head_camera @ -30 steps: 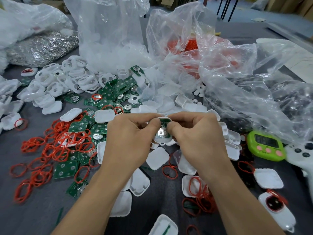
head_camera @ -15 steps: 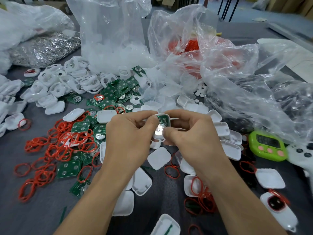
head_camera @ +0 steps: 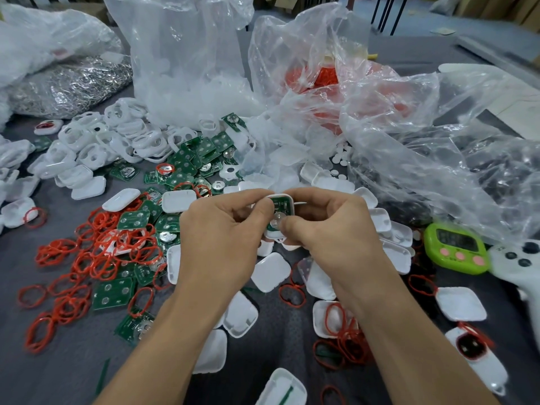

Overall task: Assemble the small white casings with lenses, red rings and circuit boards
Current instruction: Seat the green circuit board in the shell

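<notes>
Head cam is looking straight down at the bench and both hands are bunched around one unit. Going left to right: off to the left of the pinch there's a heap of red rings [head_camera: 96, 258] mixed with loose green circuit boards [head_camera: 112, 293], well apart from the fingers. Then the left hand [head_camera: 222, 244], curled in, its thumb and forefinger pressed onto the left edge of the white casing [head_camera: 285, 200]. Sitting in that casing is a circuit board [head_camera: 279, 209] with a shiny round button on it. The casing's long side runs away from the person, far end up near the fingertips, near end tucked between the two thumbs. Right of it, the right hand [head_camera: 333, 238] is clamped on the other edge, thumb tip lying right against the lower part of the board.

So neither hand is nearer; the piece is dead centre between them, held up off the table. My guess is the board is being pushed home into the shell, and that thumb is the one placed to press straight down. Can't tell if it's fully seated. Further right, past the hand, a green timer [head_camera: 455, 248] sits near spare white lids [head_camera: 460, 304].
</notes>
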The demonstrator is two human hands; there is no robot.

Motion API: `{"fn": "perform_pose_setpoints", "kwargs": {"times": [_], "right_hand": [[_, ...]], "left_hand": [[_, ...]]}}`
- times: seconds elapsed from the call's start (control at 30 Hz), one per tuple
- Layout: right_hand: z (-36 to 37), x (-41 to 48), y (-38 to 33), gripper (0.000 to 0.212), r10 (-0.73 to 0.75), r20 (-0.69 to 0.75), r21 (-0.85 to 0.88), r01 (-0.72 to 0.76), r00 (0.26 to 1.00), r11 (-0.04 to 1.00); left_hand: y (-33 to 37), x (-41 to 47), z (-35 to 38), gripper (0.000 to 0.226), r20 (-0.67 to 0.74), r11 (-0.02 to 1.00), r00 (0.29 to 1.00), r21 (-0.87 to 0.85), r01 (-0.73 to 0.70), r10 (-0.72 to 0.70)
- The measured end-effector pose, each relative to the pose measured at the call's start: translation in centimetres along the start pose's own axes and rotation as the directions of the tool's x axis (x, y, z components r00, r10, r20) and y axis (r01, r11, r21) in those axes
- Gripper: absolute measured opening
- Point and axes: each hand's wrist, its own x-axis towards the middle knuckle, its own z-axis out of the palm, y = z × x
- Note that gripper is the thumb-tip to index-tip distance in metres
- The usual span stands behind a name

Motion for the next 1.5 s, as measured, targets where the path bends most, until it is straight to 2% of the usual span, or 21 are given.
{"fn": "perform_pose_setpoints", "kwargs": {"times": [0.17,0.27,0.4,0.53,0.73,0.87,1.03,1.1,1.17,1.23,1.3,1.33,1.43,1.5], "right_hand": [[-0.1,-0.1,-0.5,0.022,0.009,-0.019,0.052,-0.009,1.0,0.999],[-0.2,0.0,-0.5,0.025,0.03,-0.053,0.033,-0.028,0.998,0.999],[-0.4,0.0,-0.7,0.029,0.041,-0.079,0.067,-0.036,0.996,0.997],[-0.5,-0.1,-0.9,0.025,0.056,-0.071,0.083,-0.05,0.996,0.995],[-0.6,-0.3,-1.5,0.019,0.114,0.018,0.221,-0.116,0.993,0.968],[-0.7,-0.3,-1.8,0.018,0.165,0.035,0.298,-0.168,0.986,0.94],[-0.5,-0.3,-1.6,0.027,0.145,0.013,0.285,-0.143,0.989,0.948],[-1.0,-0.1,-1.6,0.024,0.083,-0.082,0.194,-0.066,0.993,0.979],[-2.5,0.5,-1.4,0.018,-0.052,-0.268,-0.06,0.037,0.962,0.997],[-4.5,1.3,-1.6,0.015,-0.197,-0.391,-0.363,0.046,0.899,0.931],[-6.1,1.9,-2.2,0.017,-0.252,-0.349,-0.616,-0.018,0.903,0.788],[-6.5,2.2,-2.4,0.017,-0.218,-0.301,-0.703,-0.062,0.928,0.708],[-6.5,2.7,-2.8,0.009,-0.037,-0.195,-0.822,-0.143,0.98,0.551],[-6.3,2.3,-2.9,0.014,0.005,-0.168,-0.852,-0.148,0.986,0.502]], "left_hand": [[-0.1,0.2,-0.2,0.025,-0.012,0.997,1.0,-0.073,0.009,-0.01],[-0.2,0.5,-0.4,0.03,0.031,0.986,0.996,-0.142,0.087,-0.084],[0.0,0.7,-0.7,0.025,0.201,0.928,0.954,-0.256,0.271,-0.223],[-0.5,1.1,-1.1,0.026,0.42,0.818,0.856,-0.346,0.459,-0.302],[-1.1,1.9,-1.6,0.035,0.681,0.57,0.711,-0.518,0.638,-0.176],[-1.2,2.1,-1.6,0.038,0.707,0.53,0.694,-0.54,0.654,-0.136],[-1.1,2.1,-1.8,0.037,0.695,0.545,0.706,-0.543,0.639,-0.136],[-1.0,2.2,-1.9,0.039,0.686,0.535,0.714,-0.553,0.639,-0.143],[-1.1,2.4,-2.2,0.049,0.695,0.508,0.707,-0.566,0.649,-0.129],[-1.0,2.6,-2.4,0.063,0.698,0.498,0.707,-0.576,0.648,-0.113],[-1.1,2.7,-2.5,0.068,0.696,0.5,0.71,-0.58,0.643,-0.105],[-1.1,2.7,-2.5,0.068,0.702,0.499,0.706,-0.579,0.644,-0.096],[-1.1,2.6,-2.4,0.065,0.722,0.481,0.688,-0.578,0.659,-0.074],[-1.0,2.5,-2.3,0.055,0.714,0.472,0.694,-0.584,0.661,-0.088]]}}
